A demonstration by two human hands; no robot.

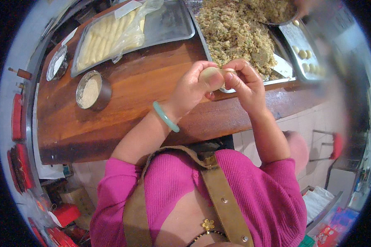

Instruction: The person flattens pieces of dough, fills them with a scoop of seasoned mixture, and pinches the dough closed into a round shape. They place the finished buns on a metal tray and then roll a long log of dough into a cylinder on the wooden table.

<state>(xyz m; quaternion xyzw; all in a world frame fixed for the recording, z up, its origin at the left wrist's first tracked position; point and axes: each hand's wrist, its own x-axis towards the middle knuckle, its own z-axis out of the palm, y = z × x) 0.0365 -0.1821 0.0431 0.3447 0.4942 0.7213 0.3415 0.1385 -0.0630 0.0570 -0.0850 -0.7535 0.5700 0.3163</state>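
Over the table's front edge, my two hands meet around a small pale dough ball (pixel 206 72). My left hand (pixel 192 82) cups it from the left, thumb across its front, with a green bangle (pixel 165 117) on the wrist. My right hand (pixel 247 84) pinches the ball's right end between thumb and bent forefinger. The fingers hide part of the dough. Just beyond the hands lies a large heap of crumbly yellowish filling (pixel 237 35) in a metal tray (pixel 282 81).
A metal tray (pixel 169 24) at the far left holds long dough rolls (pixel 105 37) partly under clear plastic. Nearby stand a metal tin of pale crumbs (pixel 88 91) and a bowl of white powder (pixel 57 64). Several dough balls (pixel 303 54) sit on a right-hand tray (pixel 313 76).
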